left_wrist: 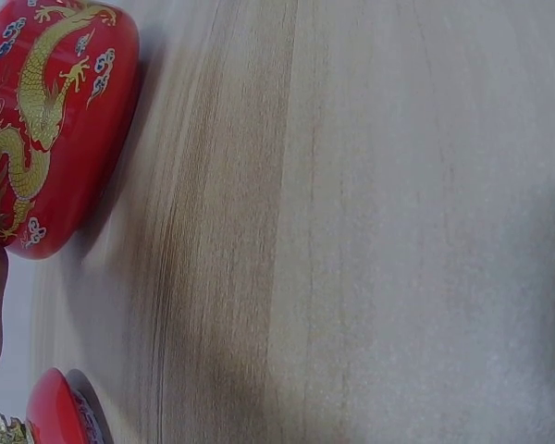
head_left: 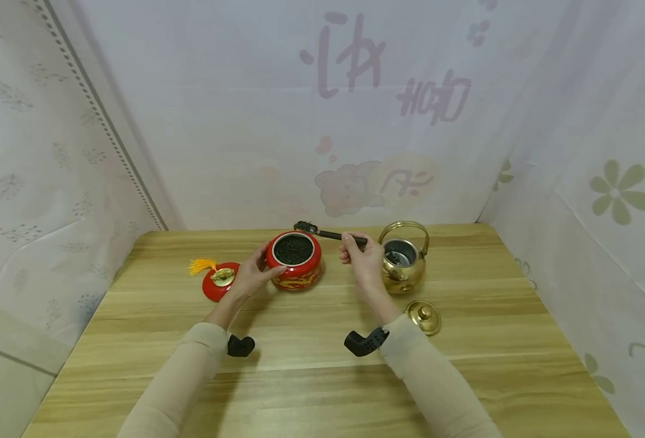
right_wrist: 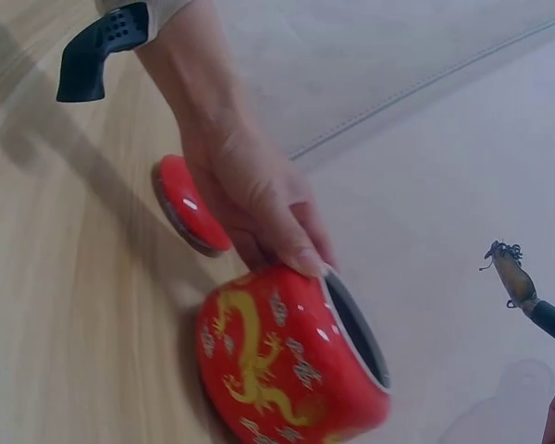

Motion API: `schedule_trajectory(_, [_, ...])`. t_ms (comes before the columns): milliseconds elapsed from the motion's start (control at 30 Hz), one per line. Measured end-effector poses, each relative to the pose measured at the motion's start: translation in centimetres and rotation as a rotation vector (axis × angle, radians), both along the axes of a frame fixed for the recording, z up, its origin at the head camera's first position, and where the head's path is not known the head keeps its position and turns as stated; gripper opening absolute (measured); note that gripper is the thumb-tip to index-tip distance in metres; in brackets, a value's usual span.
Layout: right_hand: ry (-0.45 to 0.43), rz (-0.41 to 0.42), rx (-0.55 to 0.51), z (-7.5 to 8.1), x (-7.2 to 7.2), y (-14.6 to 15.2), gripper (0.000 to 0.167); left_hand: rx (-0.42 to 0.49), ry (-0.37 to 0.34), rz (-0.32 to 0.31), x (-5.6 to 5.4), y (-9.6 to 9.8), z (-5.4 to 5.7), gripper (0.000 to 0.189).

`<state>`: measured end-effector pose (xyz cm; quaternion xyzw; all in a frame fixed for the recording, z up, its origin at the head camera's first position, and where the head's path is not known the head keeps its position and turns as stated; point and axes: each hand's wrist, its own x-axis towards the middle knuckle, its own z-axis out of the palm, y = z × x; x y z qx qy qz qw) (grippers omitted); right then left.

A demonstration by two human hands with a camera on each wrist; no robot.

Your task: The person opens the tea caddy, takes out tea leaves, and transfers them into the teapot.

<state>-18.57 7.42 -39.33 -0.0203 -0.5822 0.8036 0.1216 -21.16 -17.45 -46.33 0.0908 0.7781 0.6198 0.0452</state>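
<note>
A red tea jar with a golden dragon stands uncovered, dark tea leaves inside. My left hand grips its left side, thumb near the rim; the right wrist view shows this left hand from the side. In my right hand is the dark handle of a tea scoop. The scoop's head, heaped with dark leaves, is raised just beyond the jar's rim. A brass teapot stands right of that hand, uncovered, with some dark leaves in its metal strainer.
The jar's red lid with a yellow tassel lies at the left, partly behind my left wrist. The teapot's brass lid rests in front of the pot. Patterned cloth hangs behind the wooden table.
</note>
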Motion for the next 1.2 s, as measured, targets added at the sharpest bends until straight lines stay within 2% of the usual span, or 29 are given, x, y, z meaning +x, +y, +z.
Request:
schedule_trajectory(233, [0.048,-0.018,0.002,0.9,1.2,2.9,0.017,-0.004,0.007,-0.001,0.0,0.0,0.0,0.080])
schedule_trajectory(467, [0.038,-0.112,0.002,1.6,2.6,6.8,0.014,-0.020,0.007,-0.005,0.0,-0.1,0.2,0.080])
schedule_trajectory(700, [0.080,-0.209,-0.008,0.7,3.6,10.3,0.009,-0.018,0.000,-0.006,0.0,0.0,0.1,0.081])
schedule_trajectory(800, [0.146,-0.197,-0.065,-0.2,3.9,11.8,0.011,-0.011,0.002,-0.007,0.0,0.0,0.0,0.081])
schedule_trajectory(967, [0.183,-0.227,-0.057,-1.0,4.5,13.6,0.015,-0.011,0.011,-0.011,-0.1,-0.1,-0.1,0.081])
schedule_trajectory(1100, [0.168,-0.253,-0.047,-1.3,5.1,14.6,0.008,-0.015,0.004,-0.013,-0.1,-0.1,-0.2,0.081])
schedule_trajectory(1200, [0.120,-0.285,-0.058,-1.5,5.2,15.3,0.003,-0.021,0.000,-0.013,-0.1,-0.1,-0.2,0.082])
